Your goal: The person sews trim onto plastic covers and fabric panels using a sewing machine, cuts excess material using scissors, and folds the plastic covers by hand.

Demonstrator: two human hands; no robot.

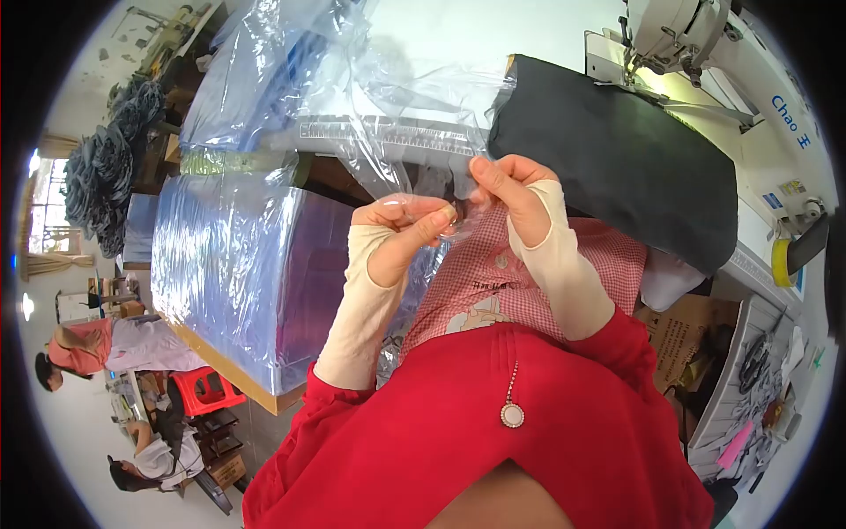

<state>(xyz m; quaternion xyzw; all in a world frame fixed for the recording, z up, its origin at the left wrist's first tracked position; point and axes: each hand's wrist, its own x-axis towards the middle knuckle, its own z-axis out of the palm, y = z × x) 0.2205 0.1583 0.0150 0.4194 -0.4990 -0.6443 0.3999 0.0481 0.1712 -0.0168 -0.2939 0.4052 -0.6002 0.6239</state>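
Note:
My left hand [407, 231] pinches the edge of a clear plastic sheet [370, 106] between thumb and fingers. Close beside it, my right hand [522, 192] is closed on the same sheet's edge. The crumpled sheet spreads up and left from my hands over the white sewing table. Through it shows a ruler strip [388, 134] on the table. A dark fabric piece [617, 150] lies to the right of my right hand, under the sewing machine's needle area. Pale sleeves cover both forearms, leaving the fingers bare.
The sewing machine [683, 40] stands at the upper right. A tall stack of clear plastic sheets [229, 264] sits at the left on a board. Dark bundled fabric [110, 167], a red stool [207, 391] and two people are farther left. A scrap-filled bin [749, 379] is at the right.

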